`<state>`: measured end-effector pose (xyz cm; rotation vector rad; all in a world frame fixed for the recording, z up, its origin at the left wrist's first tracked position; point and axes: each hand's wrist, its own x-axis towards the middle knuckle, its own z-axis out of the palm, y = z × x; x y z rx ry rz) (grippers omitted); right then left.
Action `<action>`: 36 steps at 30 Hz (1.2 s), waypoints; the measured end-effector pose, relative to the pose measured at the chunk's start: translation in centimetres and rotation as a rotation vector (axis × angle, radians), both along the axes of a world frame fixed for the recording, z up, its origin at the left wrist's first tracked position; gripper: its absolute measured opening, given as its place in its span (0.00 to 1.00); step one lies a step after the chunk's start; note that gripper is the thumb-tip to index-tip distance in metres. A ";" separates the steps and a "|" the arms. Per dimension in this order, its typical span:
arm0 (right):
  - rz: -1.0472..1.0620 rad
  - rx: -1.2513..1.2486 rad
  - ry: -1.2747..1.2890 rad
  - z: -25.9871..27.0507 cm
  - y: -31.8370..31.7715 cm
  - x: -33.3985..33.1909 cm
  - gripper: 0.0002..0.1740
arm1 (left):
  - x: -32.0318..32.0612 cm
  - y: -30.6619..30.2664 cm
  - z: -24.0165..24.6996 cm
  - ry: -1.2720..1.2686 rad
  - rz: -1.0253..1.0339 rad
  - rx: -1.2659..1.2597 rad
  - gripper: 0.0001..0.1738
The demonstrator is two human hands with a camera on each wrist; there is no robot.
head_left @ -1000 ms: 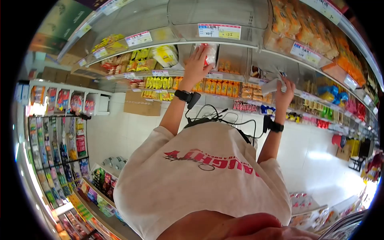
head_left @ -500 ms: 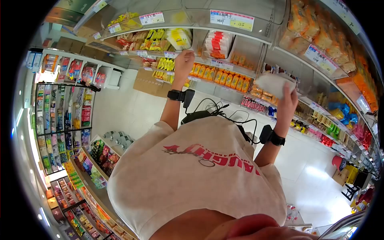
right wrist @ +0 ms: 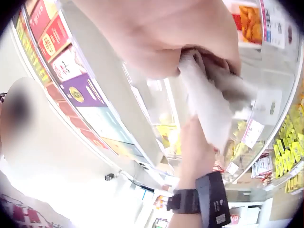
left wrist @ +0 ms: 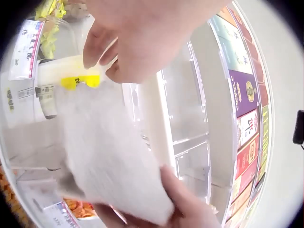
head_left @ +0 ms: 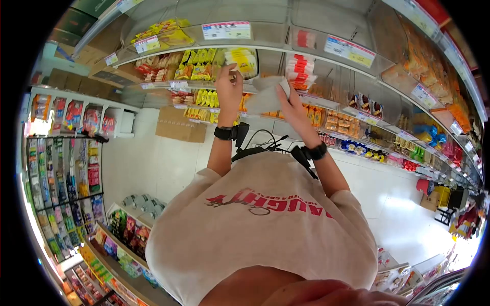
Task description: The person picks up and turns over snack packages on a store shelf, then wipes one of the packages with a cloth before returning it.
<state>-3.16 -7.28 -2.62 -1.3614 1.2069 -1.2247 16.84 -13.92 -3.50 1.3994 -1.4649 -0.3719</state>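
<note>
My right hand (head_left: 297, 113) grips a white cloth (head_left: 266, 96), which spreads between my two hands. My left hand (head_left: 229, 94) holds nothing, its fingers loosely curled, close to yellow-and-white packets (head_left: 242, 62). Just beyond my right fingertips, red-and-white packets (head_left: 300, 71) sit on the shelf (head_left: 317, 102).
</note>
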 end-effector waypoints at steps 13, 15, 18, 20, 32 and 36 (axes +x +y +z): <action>-0.293 0.317 0.030 -6.0 -11.4 8.6 0.34 | 6.7 -4.3 -1.7 0.352 -0.310 0.085 0.19; -0.320 0.435 -0.177 -6.5 -12.3 8.4 0.37 | 6.9 -4.7 -2.3 0.362 -0.329 0.068 0.18; -0.228 0.479 -0.164 -7.0 -13.7 8.4 0.38 | 7.7 -4.9 -3.2 0.291 -0.348 0.016 0.16; -0.207 0.445 -0.107 -7.8 -13.9 9.8 0.38 | 8.4 -5.5 -3.4 0.183 -0.297 -0.036 0.14; -0.349 0.093 0.025 -1.8 -9.4 11.4 0.33 | 11.1 -4.3 2.2 0.162 -0.350 -0.257 0.08; -0.342 -0.033 -0.055 0.8 -4.8 13.4 0.31 | 10.7 -1.6 4.8 0.224 -0.448 -0.218 0.08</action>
